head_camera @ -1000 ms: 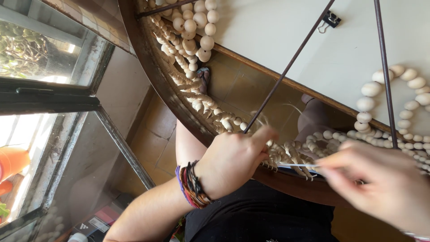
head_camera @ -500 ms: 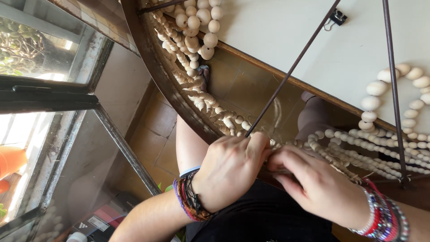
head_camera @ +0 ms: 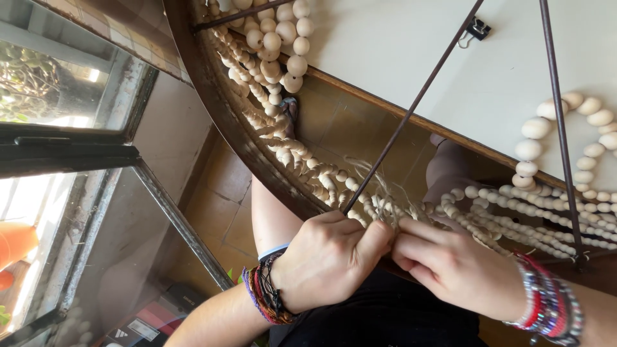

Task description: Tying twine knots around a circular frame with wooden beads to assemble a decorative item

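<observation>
Pinching together at the rim of a round metal frame (head_camera: 212, 109), the left hand (head_camera: 328, 260) and the right hand (head_camera: 453, 266) meet fingertip to fingertip. The left fingers (head_camera: 373, 238) are curled shut on pale fibre strands (head_camera: 385, 202) that sprout just above them; the right fingers (head_camera: 418, 234) are closed too, nipping the same strands from the other side. Whether a tool lies between them I cannot tell. Woven bracelets (head_camera: 267, 299) wrap the left wrist, and beaded bracelets (head_camera: 549, 302) wrap the right. Just beyond the fingertips, small wooden beads (head_camera: 308, 170) are bound in a row along the frame's curved rim, touching it. A thin dark rod (head_camera: 418, 103) rises from right above the left knuckles toward a black binder clip (head_camera: 477, 29). Farther off, larger round beads (head_camera: 279, 45) hang in a cluster, and another string of big beads (head_camera: 533, 138) lies on the pale board (head_camera: 411, 51) beyond the right hand.
</observation>
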